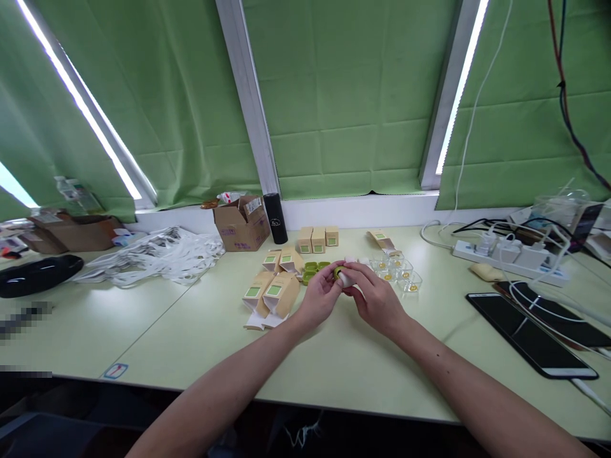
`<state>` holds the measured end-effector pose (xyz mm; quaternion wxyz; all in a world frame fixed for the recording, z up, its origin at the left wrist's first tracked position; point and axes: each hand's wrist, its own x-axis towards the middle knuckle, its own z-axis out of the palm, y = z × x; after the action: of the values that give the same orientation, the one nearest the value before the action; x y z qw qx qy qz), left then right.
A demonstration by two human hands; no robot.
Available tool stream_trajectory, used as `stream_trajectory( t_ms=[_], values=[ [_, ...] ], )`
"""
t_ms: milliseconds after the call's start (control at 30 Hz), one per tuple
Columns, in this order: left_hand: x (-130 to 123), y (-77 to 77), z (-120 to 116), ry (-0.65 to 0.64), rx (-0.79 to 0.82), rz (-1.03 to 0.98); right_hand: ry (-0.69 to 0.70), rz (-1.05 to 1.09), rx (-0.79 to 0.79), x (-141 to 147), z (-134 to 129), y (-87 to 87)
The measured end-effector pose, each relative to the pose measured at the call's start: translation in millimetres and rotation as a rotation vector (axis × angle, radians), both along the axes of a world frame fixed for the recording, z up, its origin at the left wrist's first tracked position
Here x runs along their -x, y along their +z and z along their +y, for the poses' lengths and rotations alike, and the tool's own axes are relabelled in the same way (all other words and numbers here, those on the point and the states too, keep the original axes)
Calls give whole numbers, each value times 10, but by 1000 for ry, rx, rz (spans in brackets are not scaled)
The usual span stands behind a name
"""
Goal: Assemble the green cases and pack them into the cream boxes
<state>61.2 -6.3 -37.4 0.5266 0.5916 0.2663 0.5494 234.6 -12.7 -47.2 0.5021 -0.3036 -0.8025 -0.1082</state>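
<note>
Above the table, my left hand (321,296) and my right hand (379,299) meet with fingertips closed around a small green and white piece (338,274). Its green part lies at the left fingertips and its white part under the right fingers; the fingers cover the rest, so its kind is unclear. Just left of the hands are several small green square containers (309,276). Clear plastic cups (405,272) with yellow marks inside stand beyond my right hand. Open kraft paper boxes (280,294) with green labels lie left of my left hand.
Closed kraft boxes (318,242) stand behind, beside a black cylinder (275,219) and a cardboard carton (242,226). One flattened kraft box (382,241) lies at the back. White straps (157,257) pile up left. A power strip (510,261) and a phone (529,334) with cables are right.
</note>
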Motion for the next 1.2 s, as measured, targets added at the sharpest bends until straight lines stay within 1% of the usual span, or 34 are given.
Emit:
stream_trajectory(
  t_ms=[167, 333, 467, 567, 767, 1200],
  values=[
    [-57, -1, -23, 34, -30, -2, 29, 13, -30, 5, 21, -43],
    [-33, 17, -42, 45, -39, 51, 20, 13, -5, 19, 11, -53],
    [26, 53, -76, -29, -29, 55, 20, 53, 33, 28, 0, -44],
    [39, 47, -79, -68, -23, 61, 19, 48, 59, 33, -4, -44],
    [14, -5, -24, 4, -41, 121, 20, 47, 80, 55, -23, -45],
    [-15, -9, -21, 8, -27, 85, 49, 80, 55, 58, -1, -52]
  ],
)
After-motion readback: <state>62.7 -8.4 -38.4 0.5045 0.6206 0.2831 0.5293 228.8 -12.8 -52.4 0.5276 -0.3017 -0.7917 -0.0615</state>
